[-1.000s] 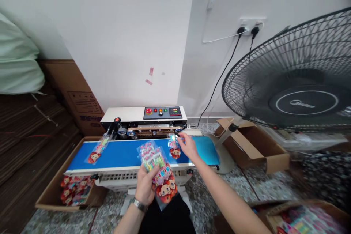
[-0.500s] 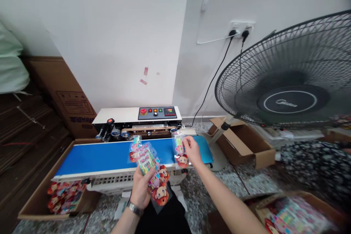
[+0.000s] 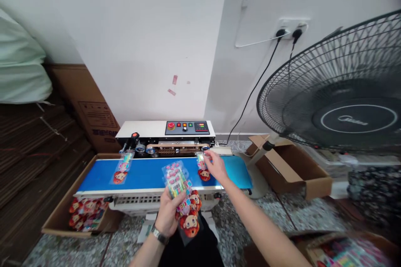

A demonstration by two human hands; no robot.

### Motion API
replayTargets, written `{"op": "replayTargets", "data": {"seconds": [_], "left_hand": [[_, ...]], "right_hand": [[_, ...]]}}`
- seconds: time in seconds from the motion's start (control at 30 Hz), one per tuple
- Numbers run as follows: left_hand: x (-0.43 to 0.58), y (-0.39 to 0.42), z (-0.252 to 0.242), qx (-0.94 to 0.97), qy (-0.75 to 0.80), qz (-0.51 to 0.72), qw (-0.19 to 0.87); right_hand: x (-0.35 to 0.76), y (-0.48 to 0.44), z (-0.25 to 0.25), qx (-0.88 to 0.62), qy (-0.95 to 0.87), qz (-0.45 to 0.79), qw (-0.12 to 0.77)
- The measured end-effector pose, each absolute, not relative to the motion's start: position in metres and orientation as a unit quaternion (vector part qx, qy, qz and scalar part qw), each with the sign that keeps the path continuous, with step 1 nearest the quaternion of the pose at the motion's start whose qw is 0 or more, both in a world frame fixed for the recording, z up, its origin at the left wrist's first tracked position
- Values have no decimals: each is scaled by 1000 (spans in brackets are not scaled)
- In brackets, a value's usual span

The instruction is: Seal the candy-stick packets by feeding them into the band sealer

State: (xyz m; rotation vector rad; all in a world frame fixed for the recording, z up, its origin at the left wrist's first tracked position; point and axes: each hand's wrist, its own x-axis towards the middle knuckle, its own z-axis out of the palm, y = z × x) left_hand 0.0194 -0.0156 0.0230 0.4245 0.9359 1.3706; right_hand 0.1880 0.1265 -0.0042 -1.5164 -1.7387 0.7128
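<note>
My left hand (image 3: pixel 169 210) is closed round a fanned stack of clear packets (image 3: pixel 184 204) with colourful contents and red-haired doll faces, in front of the blue belt (image 3: pixel 150 171). My right hand (image 3: pixel 216 167) is over the belt's right part, fingers bent at the top of a single packet (image 3: pixel 203 171); whether they still grip it is hard to tell. Another packet (image 3: pixel 123 167) lies on the belt's left part. Behind the belt stands the white sealing machine (image 3: pixel 142 128) with its rollers and lit control panel (image 3: pixel 187 127).
A carton of packets (image 3: pixel 56 223) stands below the belt's left end. On the right are an open carton (image 3: pixel 319 181), a large fan (image 3: pixel 354 108) and, lower down, a box of packets (image 3: pixel 351 254). Cardboard (image 3: pixel 84 100) leans at the left wall.
The separate packet on the belt has moved left, away from the held stack. The packet at my right hand now sits at the machine's edge. The view has shifted slightly left.
</note>
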Motion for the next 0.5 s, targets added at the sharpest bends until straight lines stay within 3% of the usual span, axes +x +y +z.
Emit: {"op": "replayTargets", "data": {"seconds": [0.13,0.5], "left_hand": [[23,-15,21,198,396,607,660],[31,-14,23,167,407,618,651]], "right_hand": [[165,84,16,-427,-696,449,363],[170,65,16,-499,-608,393,476]]}}
